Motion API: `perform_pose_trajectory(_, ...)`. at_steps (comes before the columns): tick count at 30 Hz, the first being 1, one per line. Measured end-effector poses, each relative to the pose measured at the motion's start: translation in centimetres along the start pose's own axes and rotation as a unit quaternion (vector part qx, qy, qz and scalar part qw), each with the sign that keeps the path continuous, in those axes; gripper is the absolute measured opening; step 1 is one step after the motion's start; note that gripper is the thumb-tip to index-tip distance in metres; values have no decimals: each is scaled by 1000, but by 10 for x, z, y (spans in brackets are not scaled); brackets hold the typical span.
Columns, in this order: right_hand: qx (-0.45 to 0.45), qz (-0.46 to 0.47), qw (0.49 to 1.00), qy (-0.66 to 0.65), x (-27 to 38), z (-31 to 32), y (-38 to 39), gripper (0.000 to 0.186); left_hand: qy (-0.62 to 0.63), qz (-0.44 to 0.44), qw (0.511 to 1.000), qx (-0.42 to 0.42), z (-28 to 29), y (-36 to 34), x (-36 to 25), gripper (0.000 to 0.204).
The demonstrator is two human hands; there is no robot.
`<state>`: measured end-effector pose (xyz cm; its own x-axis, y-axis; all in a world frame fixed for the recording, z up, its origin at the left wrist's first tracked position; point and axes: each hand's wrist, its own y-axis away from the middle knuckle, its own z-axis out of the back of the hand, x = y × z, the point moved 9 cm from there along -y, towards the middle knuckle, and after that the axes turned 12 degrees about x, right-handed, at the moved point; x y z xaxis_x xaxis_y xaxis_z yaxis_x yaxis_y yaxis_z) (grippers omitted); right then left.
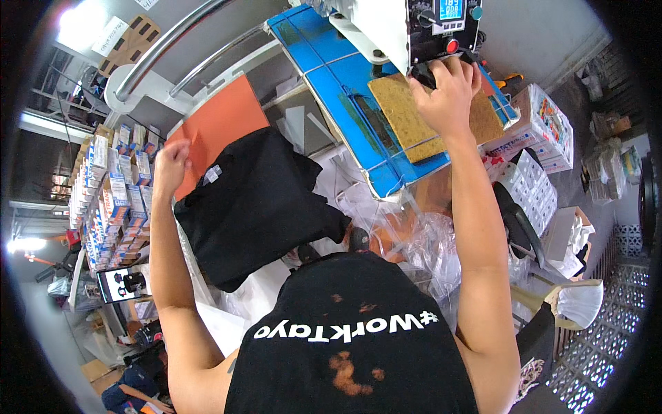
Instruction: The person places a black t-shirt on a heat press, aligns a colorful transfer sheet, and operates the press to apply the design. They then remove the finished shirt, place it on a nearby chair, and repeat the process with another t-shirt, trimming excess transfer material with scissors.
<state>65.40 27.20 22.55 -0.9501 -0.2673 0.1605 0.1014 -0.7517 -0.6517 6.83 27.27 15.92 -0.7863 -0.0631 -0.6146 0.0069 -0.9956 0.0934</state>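
Observation:
My right hand [447, 96] has its fingers wrapped over a black handle [423, 74] on the control box [448, 24] with a lit display and red button. Below it a yellowish pad [386, 110] lies on a blue board [310, 55]. My left hand [172, 162], at left, has loosely curled fingers with nothing visible in them, by the edge of an orange board [227, 103]. A rumpled black garment [255, 207] with a small white label is spread between my left hand and the blue board, partly over the orange one.
Stacked boxes [114, 193] and a phone [121, 283] are at left. A metal rail [158, 48] runs behind the orange board. A carton [534, 127], a chair [517, 221] and a stool [572, 303] stand at right. Clear plastic sheeting [427, 248] lies below the blue board.

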Motion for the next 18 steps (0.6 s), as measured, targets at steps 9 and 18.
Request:
perform_pose_trajectory(9, 40, 17, 998, 43, -4, 3, 2, 30, 559, -40, 762, 325, -207, -21, -238, 46)
perform_pose_trajectory(18, 109, -144, 972, 147, 17, 10, -3, 23, -12, 58, 994, -90, 12, 80, 134, 26)
